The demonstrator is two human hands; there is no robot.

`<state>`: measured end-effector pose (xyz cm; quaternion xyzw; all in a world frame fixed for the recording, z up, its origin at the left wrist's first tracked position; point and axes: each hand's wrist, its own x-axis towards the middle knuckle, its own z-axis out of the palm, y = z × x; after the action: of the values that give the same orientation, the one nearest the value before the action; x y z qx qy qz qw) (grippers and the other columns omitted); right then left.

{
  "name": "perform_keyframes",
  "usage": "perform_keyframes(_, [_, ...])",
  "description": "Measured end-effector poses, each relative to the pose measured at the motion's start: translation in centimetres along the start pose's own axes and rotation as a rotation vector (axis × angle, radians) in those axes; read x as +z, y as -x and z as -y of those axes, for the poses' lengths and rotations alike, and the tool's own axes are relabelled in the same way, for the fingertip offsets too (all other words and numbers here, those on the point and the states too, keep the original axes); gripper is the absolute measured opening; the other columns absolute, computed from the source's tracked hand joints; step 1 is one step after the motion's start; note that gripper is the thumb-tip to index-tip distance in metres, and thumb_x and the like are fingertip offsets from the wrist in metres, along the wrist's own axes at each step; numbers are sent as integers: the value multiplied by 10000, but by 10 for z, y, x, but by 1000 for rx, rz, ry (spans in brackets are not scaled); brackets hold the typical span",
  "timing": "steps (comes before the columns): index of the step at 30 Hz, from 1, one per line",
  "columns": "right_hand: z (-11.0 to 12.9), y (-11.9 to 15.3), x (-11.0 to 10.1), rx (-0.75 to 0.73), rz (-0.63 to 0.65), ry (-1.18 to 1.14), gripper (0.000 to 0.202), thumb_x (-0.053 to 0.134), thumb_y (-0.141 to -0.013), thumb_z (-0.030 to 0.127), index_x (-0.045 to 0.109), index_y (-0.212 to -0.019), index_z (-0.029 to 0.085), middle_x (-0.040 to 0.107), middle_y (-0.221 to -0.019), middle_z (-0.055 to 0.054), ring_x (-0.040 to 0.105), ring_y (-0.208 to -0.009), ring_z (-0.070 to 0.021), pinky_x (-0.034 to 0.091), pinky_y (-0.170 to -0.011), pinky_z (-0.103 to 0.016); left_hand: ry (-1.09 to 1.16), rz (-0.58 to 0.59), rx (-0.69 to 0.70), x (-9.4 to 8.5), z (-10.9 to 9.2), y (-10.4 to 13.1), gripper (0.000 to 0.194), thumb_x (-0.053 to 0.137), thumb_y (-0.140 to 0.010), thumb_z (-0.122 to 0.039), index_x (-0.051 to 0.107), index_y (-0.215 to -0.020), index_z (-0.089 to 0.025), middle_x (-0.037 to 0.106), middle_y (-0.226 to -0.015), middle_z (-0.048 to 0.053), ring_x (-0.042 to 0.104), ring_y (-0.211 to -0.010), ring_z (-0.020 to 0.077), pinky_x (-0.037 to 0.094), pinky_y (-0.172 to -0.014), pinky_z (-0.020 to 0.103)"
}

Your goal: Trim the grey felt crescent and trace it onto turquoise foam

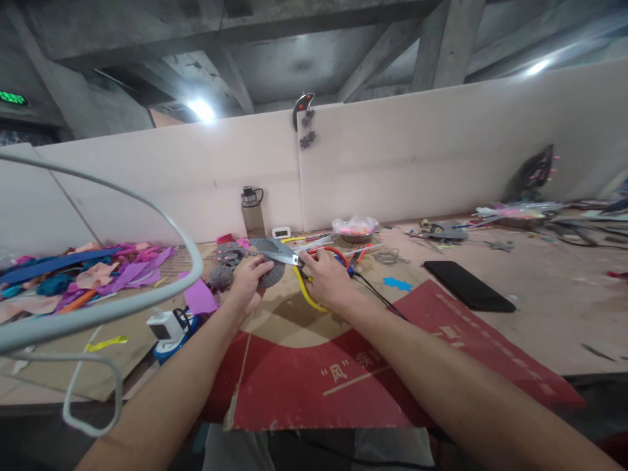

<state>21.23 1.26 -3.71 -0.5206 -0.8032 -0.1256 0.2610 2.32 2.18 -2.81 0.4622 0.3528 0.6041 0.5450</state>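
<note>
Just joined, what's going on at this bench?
Someone is working with bare hands over a red-and-tan cardboard sheet. The right hand holds scissors, their metal blades at a dark grey piece held in the left hand. Whether the blades are mid-cut is hard to tell. A blue cut-out and a black smartphone lie off to the right, colourful scraps are heaped at left, and a water bottle stands by the white partition.

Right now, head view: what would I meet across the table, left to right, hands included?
Long blue strip, white boxy plug adapter, left hand, small white box with a display, right hand, flat blue jagged cutout, black rectangular phone.
</note>
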Motion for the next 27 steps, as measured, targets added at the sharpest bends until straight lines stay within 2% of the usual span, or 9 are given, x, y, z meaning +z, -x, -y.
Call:
perform_keyframes(9, [1, 0, 1, 23, 23, 13, 476, 453, -881, 289, 463, -1353, 231, 546, -1054, -149, 542, -940, -267, 417, -762, -327, 39, -23, -8, 1, 1, -1, 254, 756, -579, -158, 720, -830, -155, 731, -790, 27, 669, -750, 144, 506, -692, 212])
perform_keyframes(13, [1, 0, 2, 25, 26, 20, 463, 411, -905, 290, 455, -1363, 234, 551, -1042, -147, 555, -909, -259, 417, -738, -323, 78, -29, -49, 5, -2, 3, 223, 743, -587, -137, 708, -806, -158, 725, -781, 16, 649, -677, 120, 509, -657, 204])
perform_keyframes(20, [5, 1, 2, 30, 43, -2, 444, 385, -917, 256, 468, -1352, 225, 567, -1053, -158, 568, -898, -256, 414, -716, -309, 130, -113, -107, 13, -8, 9, 219, 708, -591, -84, 682, -791, -171, 702, -730, -8, 613, -599, 107, 487, -552, 196])
perform_keyframes(27, [2, 2, 12, 65, 67, -55, 453, 384, -929, 275, 436, -1378, 256, 601, -1074, -142, 610, -839, -241, 434, -696, -311, 120, -98, -118, 8, -3, 5, 191, 719, -602, -97, 667, -766, -181, 696, -728, -15, 624, -621, 108, 493, -551, 193])
